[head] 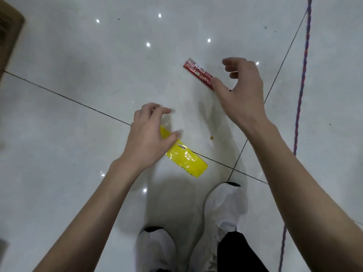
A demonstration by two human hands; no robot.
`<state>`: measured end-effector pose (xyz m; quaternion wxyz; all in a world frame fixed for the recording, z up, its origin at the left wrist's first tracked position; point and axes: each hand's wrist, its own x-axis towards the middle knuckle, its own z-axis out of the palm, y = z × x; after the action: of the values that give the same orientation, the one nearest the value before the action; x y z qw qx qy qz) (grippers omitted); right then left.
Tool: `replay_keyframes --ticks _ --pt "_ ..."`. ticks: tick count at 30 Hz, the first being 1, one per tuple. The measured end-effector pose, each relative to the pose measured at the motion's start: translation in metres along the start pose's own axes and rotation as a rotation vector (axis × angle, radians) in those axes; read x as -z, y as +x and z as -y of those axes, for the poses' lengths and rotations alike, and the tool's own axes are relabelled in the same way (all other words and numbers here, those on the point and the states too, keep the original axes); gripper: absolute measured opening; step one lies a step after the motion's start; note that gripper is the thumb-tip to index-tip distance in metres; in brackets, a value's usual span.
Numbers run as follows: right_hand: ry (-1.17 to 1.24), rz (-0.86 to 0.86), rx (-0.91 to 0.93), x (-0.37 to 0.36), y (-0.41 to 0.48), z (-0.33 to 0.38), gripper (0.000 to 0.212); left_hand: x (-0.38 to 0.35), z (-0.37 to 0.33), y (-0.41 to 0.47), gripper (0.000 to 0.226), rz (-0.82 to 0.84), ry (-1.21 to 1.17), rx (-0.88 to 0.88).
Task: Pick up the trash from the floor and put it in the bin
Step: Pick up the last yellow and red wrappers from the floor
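A yellow plastic wrapper (186, 160) lies flat on the white tiled floor, just ahead of my shoes. My left hand (149, 134) hovers over its far end with fingers spread, holding nothing. A long red wrapper (197, 72) lies further out to the right. My right hand (241, 89) is over its near end, fingers curled apart, thumb at the wrapper's edge; I cannot tell whether it touches. No bin is in view.
My two white shoes (224, 209) stand at the bottom centre. A blue and red cord (300, 95) runs down the floor at the right. A brown cardboard box (9, 30) sits at the top left. A small orange crumb (211, 137) lies between the wrappers.
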<state>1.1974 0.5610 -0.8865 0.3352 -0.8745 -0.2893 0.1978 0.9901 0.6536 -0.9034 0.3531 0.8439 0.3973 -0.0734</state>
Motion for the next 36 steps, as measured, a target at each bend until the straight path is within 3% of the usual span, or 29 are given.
replay_keyframes --ticks 7,15,22,29,36 --pt "-0.13 0.091 -0.017 -0.02 0.013 -0.027 0.048 -0.03 -0.002 -0.004 0.072 -0.02 0.141 -0.016" --pt "-0.161 0.086 -0.049 -0.039 0.013 -0.033 0.049 -0.036 -0.008 -0.001 0.066 -0.015 -0.065 0.057" --pt "-0.195 0.089 -0.068 -0.046 0.017 -0.033 0.043 -0.025 -0.006 0.001 0.06 0.012 -0.089 0.077" --pt "-0.106 0.086 -0.073 -0.048 0.012 -0.031 0.025 -0.004 -0.002 0.002 0.034 -0.099 -0.161 0.13" --pt "-0.045 0.038 -0.038 -0.035 0.005 -0.02 0.021 0.016 -0.014 0.002 0.021 -0.159 -0.272 0.156"
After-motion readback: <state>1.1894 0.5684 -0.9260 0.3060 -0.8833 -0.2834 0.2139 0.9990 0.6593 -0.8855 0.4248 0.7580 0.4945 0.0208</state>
